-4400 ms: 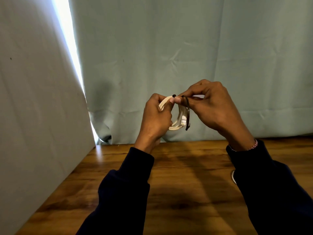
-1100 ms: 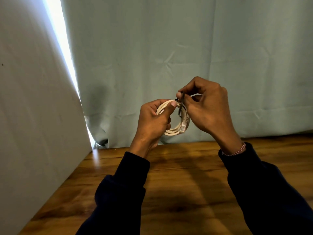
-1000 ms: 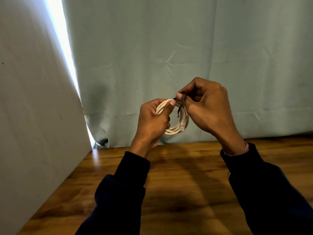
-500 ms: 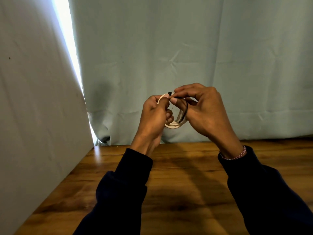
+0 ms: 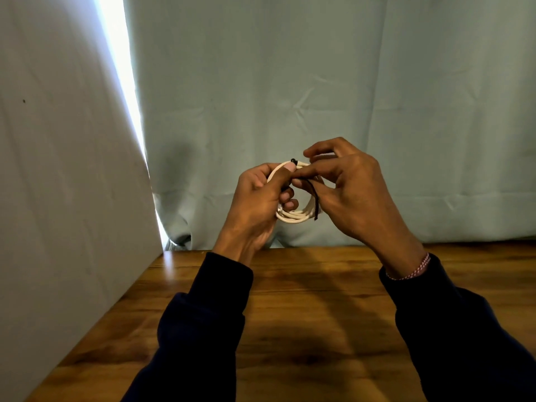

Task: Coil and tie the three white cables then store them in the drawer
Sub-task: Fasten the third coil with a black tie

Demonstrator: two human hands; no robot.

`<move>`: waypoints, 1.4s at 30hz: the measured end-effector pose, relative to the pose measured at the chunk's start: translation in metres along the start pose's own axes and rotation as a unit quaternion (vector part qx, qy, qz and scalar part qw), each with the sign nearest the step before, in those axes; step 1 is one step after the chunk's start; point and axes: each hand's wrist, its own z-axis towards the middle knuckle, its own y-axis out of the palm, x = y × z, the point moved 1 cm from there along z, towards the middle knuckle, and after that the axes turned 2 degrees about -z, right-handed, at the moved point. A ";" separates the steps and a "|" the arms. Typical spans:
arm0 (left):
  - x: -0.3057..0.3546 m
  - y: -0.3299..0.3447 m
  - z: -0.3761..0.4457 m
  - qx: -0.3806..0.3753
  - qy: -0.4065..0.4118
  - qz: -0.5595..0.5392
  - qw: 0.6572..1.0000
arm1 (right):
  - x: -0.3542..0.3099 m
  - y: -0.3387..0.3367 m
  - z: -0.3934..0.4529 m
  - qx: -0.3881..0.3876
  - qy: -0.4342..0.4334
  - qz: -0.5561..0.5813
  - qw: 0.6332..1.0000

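A white cable [image 5: 293, 218] is wound into a small coil and held up in the air above the wooden table [image 5: 304, 309]. My left hand [image 5: 255, 201] grips the coil's left side, thumb pressed on its top. A thin black tie [image 5: 314, 198] crosses the top of the coil and hangs down its right side. My right hand [image 5: 348, 192] pinches that tie at the top of the coil, with the loose end dangling below. No other cables and no drawer are in view.
A pale green curtain [image 5: 319, 97] hangs behind the table's far edge. A white panel [image 5: 58, 184] stands along the left side, with a bright gap of light between it and the curtain. Dark sleeves cover both forearms.
My right hand's fingers have shifted along the black tie, whose end now hangs down the coil's right side. The coil has stayed held up in my left hand.
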 end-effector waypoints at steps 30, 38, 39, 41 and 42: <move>0.000 0.004 -0.008 -0.079 0.055 0.233 0.968 | 0.017 -0.019 0.003 0.016 0.093 0.064 0.994; 0.002 0.007 -0.008 0.027 0.172 0.389 0.905 | 0.014 -0.008 0.000 0.052 -0.041 -0.030 0.997; 0.002 0.006 -0.007 0.034 0.181 0.409 0.894 | 0.013 -0.008 0.000 0.052 -0.045 -0.033 0.997; 0.004 0.005 -0.009 0.030 0.195 0.427 0.883 | 0.014 -0.009 0.000 0.048 -0.044 -0.029 0.997; 0.005 0.005 -0.009 0.033 0.207 0.439 0.874 | 0.014 -0.009 0.001 0.043 -0.043 -0.025 0.998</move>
